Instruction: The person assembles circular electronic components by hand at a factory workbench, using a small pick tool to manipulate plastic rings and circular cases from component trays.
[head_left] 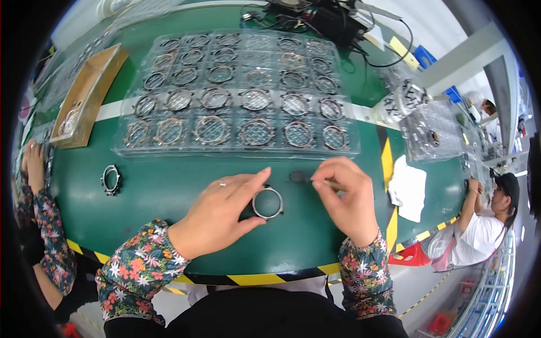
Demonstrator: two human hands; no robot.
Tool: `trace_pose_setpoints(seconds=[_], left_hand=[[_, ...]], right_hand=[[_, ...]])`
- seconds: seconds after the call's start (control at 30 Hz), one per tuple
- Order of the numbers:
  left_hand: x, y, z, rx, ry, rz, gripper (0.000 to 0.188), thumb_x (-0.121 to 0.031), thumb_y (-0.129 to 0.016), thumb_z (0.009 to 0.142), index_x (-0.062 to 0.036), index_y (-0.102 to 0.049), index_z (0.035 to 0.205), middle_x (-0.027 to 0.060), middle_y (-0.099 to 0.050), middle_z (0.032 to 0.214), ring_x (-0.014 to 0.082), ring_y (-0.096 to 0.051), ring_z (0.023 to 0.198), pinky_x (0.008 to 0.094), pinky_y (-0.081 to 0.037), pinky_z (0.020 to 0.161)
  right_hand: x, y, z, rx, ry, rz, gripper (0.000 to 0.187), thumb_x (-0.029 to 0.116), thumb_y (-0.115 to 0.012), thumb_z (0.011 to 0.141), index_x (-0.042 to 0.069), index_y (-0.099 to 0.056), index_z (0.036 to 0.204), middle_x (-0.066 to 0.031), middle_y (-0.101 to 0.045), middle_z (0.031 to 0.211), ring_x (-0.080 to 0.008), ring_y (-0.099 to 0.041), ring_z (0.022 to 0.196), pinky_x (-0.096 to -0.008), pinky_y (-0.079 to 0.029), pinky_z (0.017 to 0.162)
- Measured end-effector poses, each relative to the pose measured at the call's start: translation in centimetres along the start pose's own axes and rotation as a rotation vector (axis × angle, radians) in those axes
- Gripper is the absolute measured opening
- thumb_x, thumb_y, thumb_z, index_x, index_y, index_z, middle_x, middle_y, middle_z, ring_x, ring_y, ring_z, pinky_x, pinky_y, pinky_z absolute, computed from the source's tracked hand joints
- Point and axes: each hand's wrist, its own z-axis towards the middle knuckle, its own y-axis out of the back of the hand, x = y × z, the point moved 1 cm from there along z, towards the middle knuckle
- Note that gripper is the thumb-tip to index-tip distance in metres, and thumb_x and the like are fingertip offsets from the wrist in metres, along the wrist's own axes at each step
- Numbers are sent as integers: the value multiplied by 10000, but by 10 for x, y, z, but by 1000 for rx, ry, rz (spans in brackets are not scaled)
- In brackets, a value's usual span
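A round metal watch case stands at the front middle of the green table. My left hand is beside it, with the thumb at its lower edge and a finger stretched past its top; it appears to be gripping the case, though the hand covers part of the contact. To the right, my right hand is closed in a pinch. At its fingertips lies a small dark piece, too blurred to name. Another watch case rests alone on the table at the left.
Behind my hands, a clear plastic tray holds several rows of watch cases. A brown open box is at the left, a white cloth at the right. Stacked clear trays stand beyond the cloth. Co-workers sit on both sides.
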Motion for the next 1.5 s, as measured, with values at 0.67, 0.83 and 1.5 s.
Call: trace_pose_setpoints(seconds=[0.67,0.83,1.5], left_hand=[[2,-5,11,5,-22,26,926,-161,-860,660,-81,-393,1456,118,-619,1185,321,-549,1092,425,-444,962],[3,6,11,-37,185,-355,886,-110,-849,717,-71,-380,1468,84,-604,1234,189,-555,1101,319,-456,903],[14,3,11,0,392,-1888,553,-459,-250,1065,-46,-409,1397,142,-608,1161,210,-572,994,331,-467,860]], right_hand=[[-9,-23,-3,-119,266,-520,176,-42,-648,771,31,-693,925,-103,-643,890,-307,-603,792,-393,-512,698],[-3,-20,-7,-89,233,-560,192,-31,-627,793,37,-687,962,-106,-649,890,-309,-598,782,-399,-504,679],[-1,-18,-11,-28,147,-525,268,87,-689,776,24,-687,1036,-114,-678,757,-294,-624,683,-398,-501,619]])
